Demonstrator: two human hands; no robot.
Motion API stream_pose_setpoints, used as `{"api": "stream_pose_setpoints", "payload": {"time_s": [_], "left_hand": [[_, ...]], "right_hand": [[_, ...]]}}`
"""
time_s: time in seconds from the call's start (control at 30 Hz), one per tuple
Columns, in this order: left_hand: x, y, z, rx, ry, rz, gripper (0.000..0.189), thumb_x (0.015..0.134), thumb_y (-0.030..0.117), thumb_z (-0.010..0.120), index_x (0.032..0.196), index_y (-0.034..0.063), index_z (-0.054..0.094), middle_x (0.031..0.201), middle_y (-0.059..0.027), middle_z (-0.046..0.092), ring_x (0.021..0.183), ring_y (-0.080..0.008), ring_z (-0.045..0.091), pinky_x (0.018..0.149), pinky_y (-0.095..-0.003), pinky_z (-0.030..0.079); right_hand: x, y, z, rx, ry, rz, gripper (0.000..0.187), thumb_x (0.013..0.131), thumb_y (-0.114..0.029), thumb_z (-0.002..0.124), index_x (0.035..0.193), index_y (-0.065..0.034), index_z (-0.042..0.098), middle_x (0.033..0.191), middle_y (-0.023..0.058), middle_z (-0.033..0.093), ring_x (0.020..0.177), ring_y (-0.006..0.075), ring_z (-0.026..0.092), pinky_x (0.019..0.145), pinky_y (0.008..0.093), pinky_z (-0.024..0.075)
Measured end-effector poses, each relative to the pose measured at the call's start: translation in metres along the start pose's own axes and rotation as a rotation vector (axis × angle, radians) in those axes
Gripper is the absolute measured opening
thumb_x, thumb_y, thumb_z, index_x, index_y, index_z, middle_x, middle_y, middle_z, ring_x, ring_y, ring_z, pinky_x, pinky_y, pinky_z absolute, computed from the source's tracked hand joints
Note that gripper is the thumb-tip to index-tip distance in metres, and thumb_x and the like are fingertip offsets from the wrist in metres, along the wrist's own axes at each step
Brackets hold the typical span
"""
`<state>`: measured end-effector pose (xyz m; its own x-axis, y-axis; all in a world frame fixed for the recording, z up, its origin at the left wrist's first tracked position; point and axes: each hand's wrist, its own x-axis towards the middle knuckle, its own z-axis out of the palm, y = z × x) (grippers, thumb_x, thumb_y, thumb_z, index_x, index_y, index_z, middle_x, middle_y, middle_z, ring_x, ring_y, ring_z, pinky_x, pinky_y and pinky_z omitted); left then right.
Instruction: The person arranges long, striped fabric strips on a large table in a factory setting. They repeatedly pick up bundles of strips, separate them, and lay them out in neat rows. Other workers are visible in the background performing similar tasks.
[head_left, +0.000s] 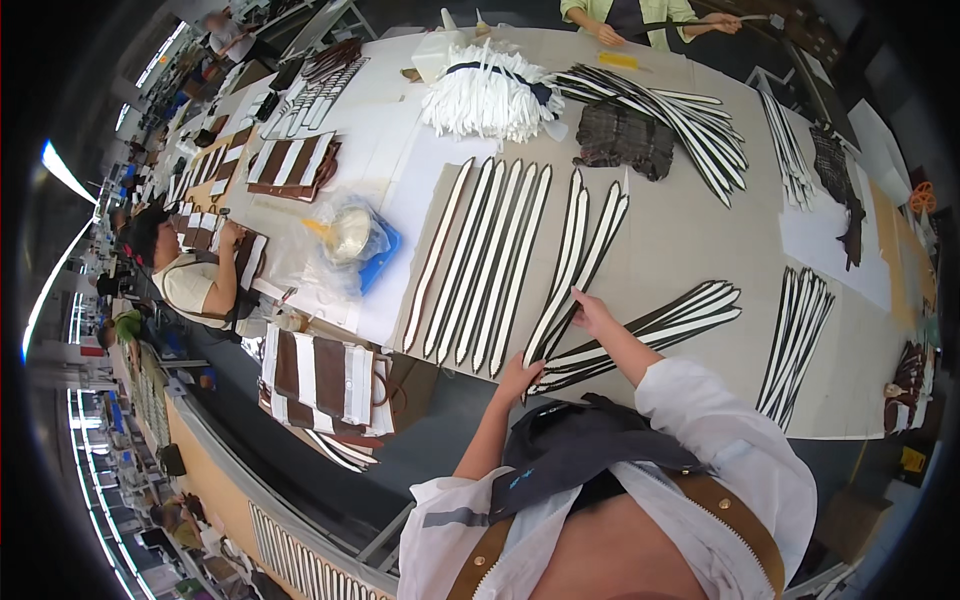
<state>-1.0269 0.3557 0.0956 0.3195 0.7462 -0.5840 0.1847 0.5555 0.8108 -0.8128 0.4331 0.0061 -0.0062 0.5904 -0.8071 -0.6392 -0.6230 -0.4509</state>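
Note:
My left hand (520, 377) grips the near end of a dark-edged white strap (553, 311) at the table's near edge. My right hand (590, 311) has its fingers on the same strap farther up, where a few such straps lie crossed. To the left, several like straps (491, 262) lie side by side, with a brown-edged strap (437, 259) at their left end. A fanned bundle of straps (660, 322) runs under my right forearm, its near end beside my left hand.
A tied bundle of white strips (487, 94), dark cloth (626, 141) and more strap bundles (796, 345) lie around the table. A blue tray (382, 259) holds a plastic-wrapped bowl. Striped brown-and-white pieces (322, 379) are stacked at left. Co-workers stand at left and across the table.

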Motion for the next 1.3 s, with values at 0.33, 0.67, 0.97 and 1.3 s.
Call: {"api": "stream_pose_setpoints", "payload": {"time_s": [0.33,0.67,0.97,1.3], "left_hand": [[-0.029,0.011,0.000,0.030,0.015,-0.035,0.027,0.083,0.026,0.059,0.085,0.0005,0.051,0.069,-0.0056,0.058,0.058,-0.0099,0.056,0.054,-0.0228,0.043],[-0.004,-0.024,-0.005,0.561,0.369,0.122,0.053,0.075,0.040,0.062,0.109,0.0004,0.053,0.098,-0.0199,0.060,0.093,-0.0340,0.057,0.079,-0.0375,0.044],[0.009,-0.037,-0.013,0.592,0.675,0.316,0.058,0.077,0.035,0.063,0.116,-0.0043,0.047,0.107,-0.0232,0.056,0.101,-0.0368,0.053,0.085,-0.0379,0.042],[0.027,-0.063,-0.010,0.577,0.353,0.113,0.056,0.071,0.041,0.067,0.099,-0.0057,0.055,0.092,-0.0232,0.061,0.090,-0.0336,0.059,0.078,-0.0379,0.044]], "right_hand": [[0.037,-0.014,0.022,0.013,-0.063,-0.103,0.034,0.080,0.000,0.056,0.112,0.0076,0.047,0.107,0.0186,0.056,0.095,0.0294,0.057,0.083,0.0431,0.0461],[0.043,0.017,-0.002,0.106,0.070,0.124,0.026,0.088,-0.009,0.045,0.112,0.0023,0.045,0.105,0.0153,0.055,0.093,0.0280,0.057,0.081,0.0428,0.0475],[0.030,0.015,0.019,0.248,-0.007,0.138,0.026,0.087,-0.006,0.046,0.110,0.0050,0.042,0.096,0.0167,0.054,0.088,0.0298,0.058,0.079,0.0447,0.0485],[0.037,0.035,0.019,0.103,-0.126,0.192,0.032,0.078,-0.004,0.061,0.107,0.0039,0.051,0.105,0.0145,0.057,0.094,0.0272,0.056,0.085,0.0388,0.0454]]}}
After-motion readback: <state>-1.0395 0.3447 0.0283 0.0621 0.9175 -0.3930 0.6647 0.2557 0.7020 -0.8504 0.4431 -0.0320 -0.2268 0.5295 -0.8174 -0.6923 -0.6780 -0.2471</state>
